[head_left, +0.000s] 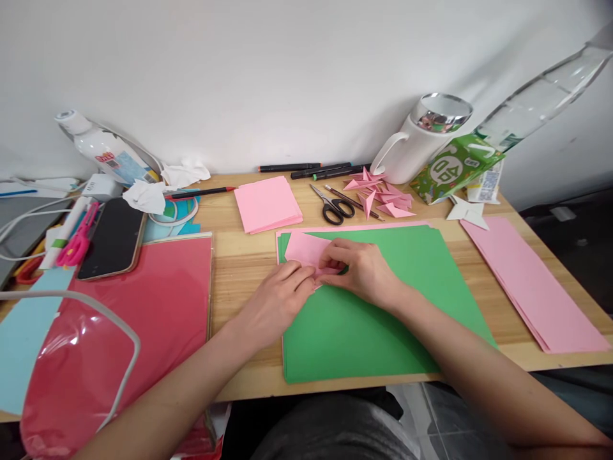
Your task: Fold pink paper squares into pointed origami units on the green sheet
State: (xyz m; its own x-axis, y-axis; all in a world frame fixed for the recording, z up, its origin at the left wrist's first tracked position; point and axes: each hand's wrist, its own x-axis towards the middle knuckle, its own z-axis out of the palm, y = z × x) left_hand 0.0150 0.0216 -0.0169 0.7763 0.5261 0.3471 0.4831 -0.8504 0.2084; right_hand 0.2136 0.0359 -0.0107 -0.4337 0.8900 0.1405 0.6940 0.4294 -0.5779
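View from above a wooden desk (244, 262) set against a white wall. A small pink paper (302, 248) lies on the far left corner of a large green sheet (383, 319) in the middle of the desk. Both hands meet at the paper's near right end.

The left hand (278, 300) comes in from the near left, fingers bent, their tips resting on the paper's near edge. It is unclear whether they pinch it or only press. The right hand (366, 271) comes in from the right, fingers curled and pinching the paper's right end. Most of the paper shows to the far left of both hands.

Farther back lie a stack of pink squares (267, 203), black scissors (332, 206), a heap of folded pink pieces (383, 191), dark markers (311, 170) and a white mug (412, 150). Long pink strips (527, 281) lie at the right. A red sheet (158, 300) and a dark phone (112, 237) lie at the left.
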